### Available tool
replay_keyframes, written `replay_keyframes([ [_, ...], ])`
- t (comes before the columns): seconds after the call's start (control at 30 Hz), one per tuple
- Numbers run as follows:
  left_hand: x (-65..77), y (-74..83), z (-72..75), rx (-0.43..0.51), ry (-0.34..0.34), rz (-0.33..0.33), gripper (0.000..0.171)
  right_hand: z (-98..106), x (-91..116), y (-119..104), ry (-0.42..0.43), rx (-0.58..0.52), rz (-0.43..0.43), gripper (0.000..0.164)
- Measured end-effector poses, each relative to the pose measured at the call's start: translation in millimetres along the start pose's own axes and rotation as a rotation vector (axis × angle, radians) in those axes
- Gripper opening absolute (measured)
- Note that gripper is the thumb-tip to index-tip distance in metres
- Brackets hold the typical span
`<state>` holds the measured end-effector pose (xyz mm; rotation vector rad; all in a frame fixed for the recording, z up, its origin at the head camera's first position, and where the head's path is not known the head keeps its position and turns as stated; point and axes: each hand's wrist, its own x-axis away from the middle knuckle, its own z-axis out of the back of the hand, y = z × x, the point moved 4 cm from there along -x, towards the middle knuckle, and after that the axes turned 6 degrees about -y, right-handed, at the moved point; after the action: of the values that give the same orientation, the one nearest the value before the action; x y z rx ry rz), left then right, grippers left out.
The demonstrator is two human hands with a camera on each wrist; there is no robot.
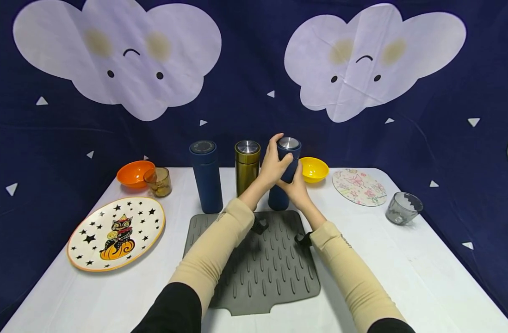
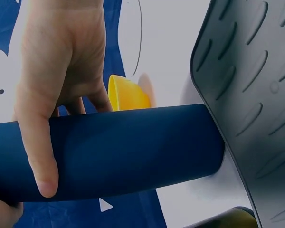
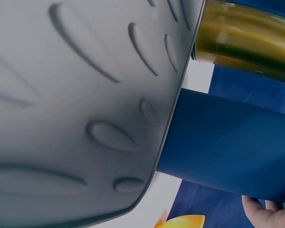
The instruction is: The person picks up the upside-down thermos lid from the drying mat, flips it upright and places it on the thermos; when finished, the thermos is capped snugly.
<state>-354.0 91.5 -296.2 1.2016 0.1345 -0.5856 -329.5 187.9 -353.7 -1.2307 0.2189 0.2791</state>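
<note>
A blue thermos flask (image 1: 290, 167) with a silver-topped lid stands upright at the back edge of a grey ridged mat (image 1: 254, 277). My left hand (image 1: 272, 163) grips it near the lid from the left, thumb across the front. Lower down, my right hand (image 1: 297, 188) holds the same flask from the right; its thumb lies over the blue body (image 2: 133, 149) in the left wrist view. Close on the left stands a gold flask (image 1: 246, 173), partly behind my left forearm. Another blue flask (image 1: 207, 185) with a dark lid stands farther left.
Left: an orange bowl (image 1: 134, 175), an amber glass (image 1: 159, 183) and a star-patterned plate (image 1: 145, 231). Right: a yellow bowl (image 1: 314, 170) beside the held flask, a round floral board (image 1: 360, 187) and a clear grey glass (image 1: 403, 209). A dark blue cloud-print cloth (image 1: 245, 55) hangs behind the table.
</note>
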Motion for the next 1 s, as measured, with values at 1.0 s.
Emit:
replay_keyframes([
  [1.0, -0.2, -3.7, -2.3, -0.026, 0.06, -0.018, 0.076, -1, 8, -21, -0.015, -0.037, 0.016, 0.089],
])
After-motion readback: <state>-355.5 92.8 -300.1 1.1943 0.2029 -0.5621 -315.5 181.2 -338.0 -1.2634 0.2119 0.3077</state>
